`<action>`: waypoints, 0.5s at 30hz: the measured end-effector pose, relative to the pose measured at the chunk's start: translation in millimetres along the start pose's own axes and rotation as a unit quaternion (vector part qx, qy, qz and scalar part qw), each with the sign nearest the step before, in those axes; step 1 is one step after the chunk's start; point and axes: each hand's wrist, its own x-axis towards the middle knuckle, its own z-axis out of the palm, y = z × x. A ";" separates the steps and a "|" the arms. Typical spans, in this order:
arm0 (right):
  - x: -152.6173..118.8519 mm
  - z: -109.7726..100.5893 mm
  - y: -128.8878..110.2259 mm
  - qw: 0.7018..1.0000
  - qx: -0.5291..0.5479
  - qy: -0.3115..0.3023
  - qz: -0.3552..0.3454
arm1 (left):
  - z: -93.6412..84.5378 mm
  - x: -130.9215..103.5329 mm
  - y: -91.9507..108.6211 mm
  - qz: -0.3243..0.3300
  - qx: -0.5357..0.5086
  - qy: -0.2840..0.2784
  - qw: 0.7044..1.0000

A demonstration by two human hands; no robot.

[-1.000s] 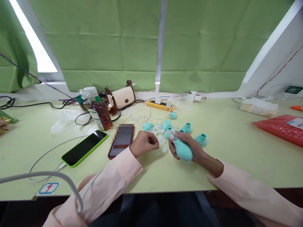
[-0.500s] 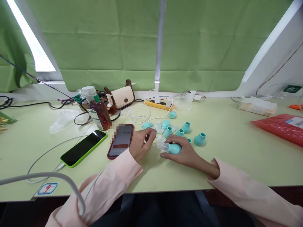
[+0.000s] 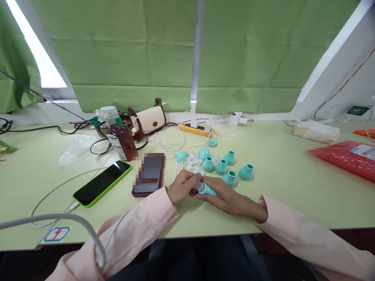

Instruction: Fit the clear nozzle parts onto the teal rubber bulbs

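My right hand (image 3: 224, 195) is closed around a teal squeeze bulb (image 3: 209, 190) that lies on its side, mouth to the left. A clear plastic tip (image 3: 199, 186) sits at the bulb's mouth. My left hand (image 3: 183, 187) has its fingers closed on that tip; their ends are partly hidden. Beyond my hands, small clear plastic pieces (image 3: 191, 159) lie in a loose heap. Several open-mouthed teal bulbs (image 3: 221, 167) stand to the right of the heap. Another teal bulb (image 3: 204, 154) lies tilted among the pieces.
Left of my hands lie a phone in a red case (image 3: 150, 175) and a green-edged phone (image 3: 102, 184). A bottle of dark liquid (image 3: 121, 140), a cream bag (image 3: 152, 120) and a yellow power strip (image 3: 199, 129) are behind. A red package (image 3: 345, 158) lies far right.
My left hand has moved right and down, from apart to closing on the clear tip. My right hand has shifted slightly left with the bulb, uncovering a standing teal bulb.
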 end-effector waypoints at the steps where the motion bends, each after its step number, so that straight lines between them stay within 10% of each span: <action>1: -0.7 -1.3 0.4 1.000 -0.009 -0.003 -0.008 | -3.7 1.5 1.7 -0.004 -0.011 0.014 1.000; 9: -0.2 -27.0 6.9 0.990 -0.096 0.090 0.042 | -15.7 -2.9 11.5 0.005 0.082 0.110 0.991; 15: 1.1 -35.3 14.4 0.961 -0.267 0.044 0.052 | -15.9 -0.2 -4.2 -0.014 0.420 0.003 0.908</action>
